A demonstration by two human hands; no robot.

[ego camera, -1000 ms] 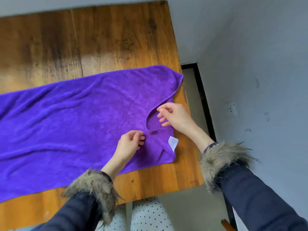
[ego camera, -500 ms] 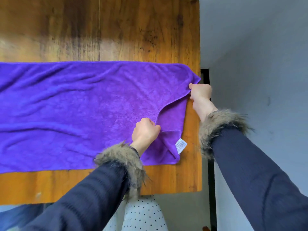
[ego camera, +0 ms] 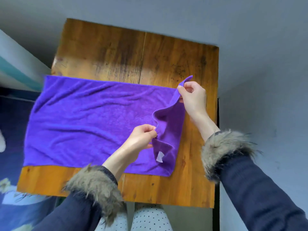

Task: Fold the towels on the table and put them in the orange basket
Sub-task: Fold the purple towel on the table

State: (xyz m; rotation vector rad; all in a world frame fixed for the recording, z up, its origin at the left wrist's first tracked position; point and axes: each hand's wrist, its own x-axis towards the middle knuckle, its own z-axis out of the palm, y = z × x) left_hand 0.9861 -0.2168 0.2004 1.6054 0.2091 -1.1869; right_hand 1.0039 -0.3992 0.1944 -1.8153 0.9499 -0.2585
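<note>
Purple towel (ego camera: 86, 124) spread flat, seemingly rumpled, right edge lifted.

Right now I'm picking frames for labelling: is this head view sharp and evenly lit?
Head view: purple towel, left hand and right hand are fairly sharp; the left margin is smeared with blur; a pale glare band crosses the wooden table; wide-angle distortion splays the table edges.
</note>
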